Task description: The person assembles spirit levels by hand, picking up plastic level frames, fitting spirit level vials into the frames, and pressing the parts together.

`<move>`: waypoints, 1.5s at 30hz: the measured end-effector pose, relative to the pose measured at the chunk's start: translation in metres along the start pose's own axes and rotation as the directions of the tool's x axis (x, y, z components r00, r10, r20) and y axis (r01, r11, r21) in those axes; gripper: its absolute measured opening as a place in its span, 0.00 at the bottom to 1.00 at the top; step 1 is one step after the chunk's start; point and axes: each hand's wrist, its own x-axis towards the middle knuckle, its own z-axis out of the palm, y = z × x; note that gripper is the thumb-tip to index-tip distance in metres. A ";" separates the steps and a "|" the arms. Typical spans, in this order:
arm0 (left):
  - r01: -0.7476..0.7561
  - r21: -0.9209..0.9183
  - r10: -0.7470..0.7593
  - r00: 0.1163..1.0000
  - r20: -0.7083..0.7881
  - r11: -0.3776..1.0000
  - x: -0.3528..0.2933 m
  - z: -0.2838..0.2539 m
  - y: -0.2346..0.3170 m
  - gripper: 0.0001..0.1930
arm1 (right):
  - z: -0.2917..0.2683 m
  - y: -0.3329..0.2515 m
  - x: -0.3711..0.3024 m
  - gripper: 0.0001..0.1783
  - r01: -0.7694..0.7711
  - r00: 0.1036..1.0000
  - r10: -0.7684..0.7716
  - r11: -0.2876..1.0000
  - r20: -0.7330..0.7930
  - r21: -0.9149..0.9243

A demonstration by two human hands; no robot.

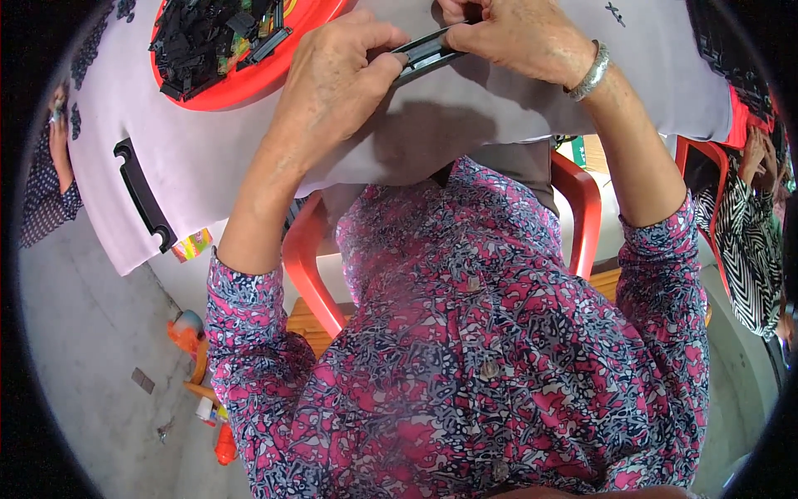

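Observation:
A long, narrow black plastic part [426,60] with a pale, shiny strip along its inside is held over the far side of the table. Thumb and fingers of my left hand [337,79] pinch its left end. My right hand [522,41] grips the other end, fingertips partly cut off by the upper edge. Just left of my left hand, a red tray [249,90] holds a heap of small black plastic pieces [204,41], some with greenish and yellow bits among them.
A black bar with notched ends [143,195] lies at the cloth-covered table's [104,212] left edge. Small black pieces [615,14] sit at the far right. A red chair [306,258] surrounds me. Other people's hands [755,158] show at the right; another person sits far left.

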 end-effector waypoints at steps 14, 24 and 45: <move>0.055 0.037 -0.054 0.998 -0.016 0.998 0.008 0.003 -0.009 0.09 | 0.001 0.005 0.002 0.10 0.016 1.000 -0.016 0.999 0.003 -0.038; 0.200 -0.012 -0.200 0.979 0.027 0.980 0.002 0.005 0.014 0.09 | 0.003 0.002 -0.003 0.10 -0.009 1.000 0.008 0.999 -0.019 -0.050; 0.262 -0.071 -0.266 0.963 -0.050 0.962 0.000 0.009 0.023 0.09 | 0.004 -0.004 -0.014 0.09 0.082 0.987 -0.097 0.990 -0.129 -0.115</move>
